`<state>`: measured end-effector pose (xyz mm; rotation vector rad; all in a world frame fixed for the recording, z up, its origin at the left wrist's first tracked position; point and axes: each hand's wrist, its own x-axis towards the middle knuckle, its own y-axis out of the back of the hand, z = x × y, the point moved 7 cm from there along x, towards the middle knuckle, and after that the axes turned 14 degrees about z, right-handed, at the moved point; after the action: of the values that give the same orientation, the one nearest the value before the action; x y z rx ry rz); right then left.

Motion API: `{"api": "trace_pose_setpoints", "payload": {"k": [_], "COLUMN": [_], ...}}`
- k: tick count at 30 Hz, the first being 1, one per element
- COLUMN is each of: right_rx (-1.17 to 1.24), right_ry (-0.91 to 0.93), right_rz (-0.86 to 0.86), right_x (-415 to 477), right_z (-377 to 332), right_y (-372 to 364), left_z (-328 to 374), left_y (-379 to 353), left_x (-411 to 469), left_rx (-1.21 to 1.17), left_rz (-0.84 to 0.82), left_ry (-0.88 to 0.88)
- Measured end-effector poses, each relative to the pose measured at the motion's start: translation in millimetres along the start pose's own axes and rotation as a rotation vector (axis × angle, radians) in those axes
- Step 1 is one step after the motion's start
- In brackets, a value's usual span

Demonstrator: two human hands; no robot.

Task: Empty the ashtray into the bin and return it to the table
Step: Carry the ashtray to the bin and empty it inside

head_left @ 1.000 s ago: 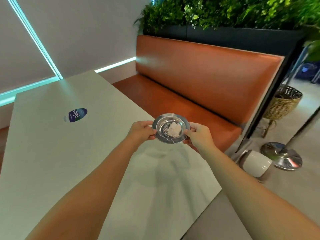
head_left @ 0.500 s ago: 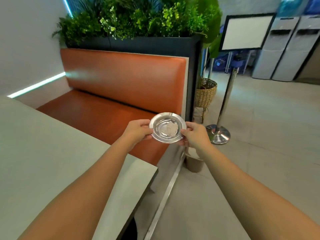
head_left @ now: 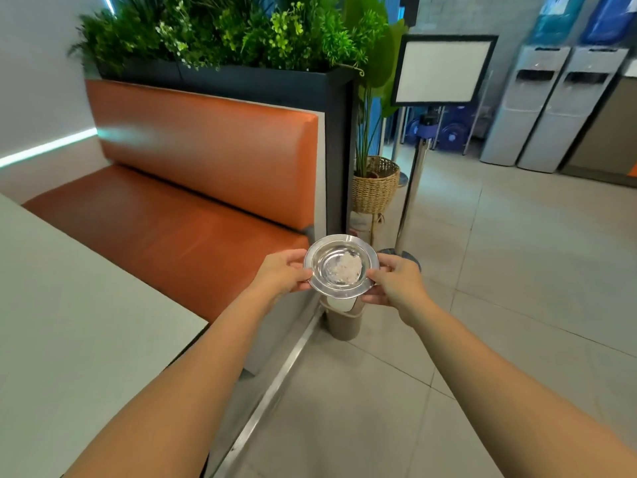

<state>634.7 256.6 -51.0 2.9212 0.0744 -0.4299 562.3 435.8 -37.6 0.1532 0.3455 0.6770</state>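
The carrying step is in hand: the round metal ashtray (head_left: pixel 341 267), a pale heap of ash in its bowl, is held level in the air with the left hand (head_left: pixel 281 276) and the right hand (head_left: pixel 396 283) each clamped on an opposite side of its rim, clear of the desk (head_left: pixel 69 322) at the near left. It hangs just over the small beige bin (head_left: pixel 343 322) on the floor by the end of the orange bench (head_left: pixel 193 188). Next, I judge, the ashtray must come down close over the bin's mouth and tip slowly, so the loose ash falls inside.
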Motion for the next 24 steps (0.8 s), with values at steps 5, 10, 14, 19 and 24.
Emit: {"api": "trace_pose_setpoints", "payload": {"k": [5, 10, 14, 19, 24], "right_rx": [0.044, 0.091, 0.091, 0.052, 0.051], "right_ry": [-0.018, -0.096, -0.168, -0.229, -0.246], "right_rz": [-0.043, -0.095, -0.137, -0.156, -0.124], "right_x": [8.7, 26.1, 52.1, 99.5, 158.8], "right_z": [6.6, 16.6, 32.6, 51.4, 63.5], "right_y": [16.2, 9.1, -6.4, -34.9, -62.0], "left_z": [-7.0, -14.8, -25.9, -40.8, -50.2], "left_y": [-19.8, -24.8, -28.3, -38.8, -57.4], "left_x": [-9.6, -0.2, 24.0, 76.4, 145.6], "left_rx": [-0.014, -0.036, -0.019, 0.051, 0.11], "left_rz": [0.019, 0.055, 0.063, 0.059, 0.056], "left_ry": [0.008, 0.046, 0.102, 0.153, 0.176]}}
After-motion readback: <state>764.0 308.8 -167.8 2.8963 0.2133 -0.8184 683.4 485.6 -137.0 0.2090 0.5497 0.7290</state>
